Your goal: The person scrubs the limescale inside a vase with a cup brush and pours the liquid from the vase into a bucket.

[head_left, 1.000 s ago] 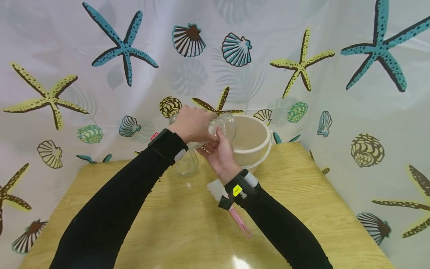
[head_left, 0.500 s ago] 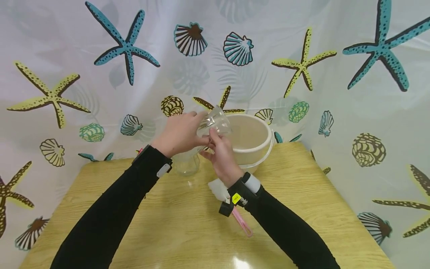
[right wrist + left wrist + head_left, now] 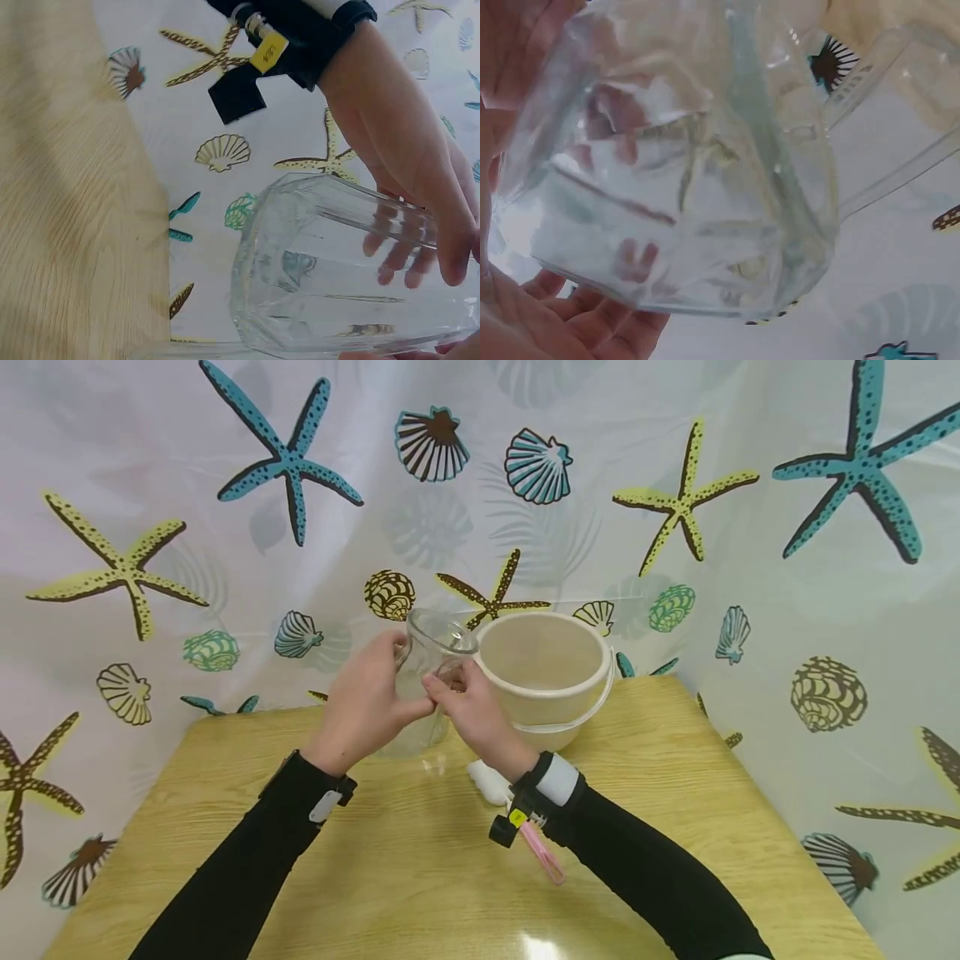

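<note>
The left grip (image 3: 365, 702) curls round 1 glass vessel (image 3: 429, 653), held mouth-up over the desk (image 3: 390, 877) near another glass (image 3: 411, 742); the right grip (image 3: 478, 714) clasps its other side. A loosened hold could drop it; swinging right could knock it against the bucket (image 3: 543, 707).

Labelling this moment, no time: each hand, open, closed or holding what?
Left hand: holding the clear glass jar.
Right hand: holding the same clear glass jar.
</note>
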Demonstrator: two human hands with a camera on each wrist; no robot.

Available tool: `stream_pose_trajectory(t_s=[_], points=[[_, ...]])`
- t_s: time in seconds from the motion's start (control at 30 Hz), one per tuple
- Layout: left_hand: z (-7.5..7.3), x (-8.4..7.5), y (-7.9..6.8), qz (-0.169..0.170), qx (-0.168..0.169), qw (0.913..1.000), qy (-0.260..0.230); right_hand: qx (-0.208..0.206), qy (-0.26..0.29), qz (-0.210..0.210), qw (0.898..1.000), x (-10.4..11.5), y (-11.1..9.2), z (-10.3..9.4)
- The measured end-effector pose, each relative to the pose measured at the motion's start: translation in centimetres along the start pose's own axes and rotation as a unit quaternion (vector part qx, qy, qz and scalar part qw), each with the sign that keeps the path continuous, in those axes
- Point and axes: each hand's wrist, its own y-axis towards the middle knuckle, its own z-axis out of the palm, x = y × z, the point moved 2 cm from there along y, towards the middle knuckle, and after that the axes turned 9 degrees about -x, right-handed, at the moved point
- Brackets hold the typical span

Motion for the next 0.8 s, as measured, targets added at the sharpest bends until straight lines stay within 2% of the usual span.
stream_pose_trajectory(t_s=[0.13,0.27,0.53,0.63,0.8], points=[[0.0,1.0,-1.9,-0.049,-0.013,0.9983,-0.03,0.022,-0.112,-0.057,0.992,-0.3,-0.2,0.7],[0.0,2.0,-3.8,-0.09,-0.021,0.9943,-0.054,0.061,-0.168,-0.069,0.982,-0.8,-0.5,1.6],[0.2,4.2,-7.2,-0.155,-0.038,0.9864,-0.04,0.126,-0.187,-0.106,0.968,-2.4,-0.6,4.1],[0.3,4.9,-8.2,-0.165,-0.047,0.9845,-0.036,0.135,-0.201,-0.124,0.962,-3.1,-0.6,4.9],[0.5,6.1,-9.6,-0.179,-0.061,0.9813,-0.037,0.146,-0.203,-0.142,0.958,-4.0,-0.6,6.2]])
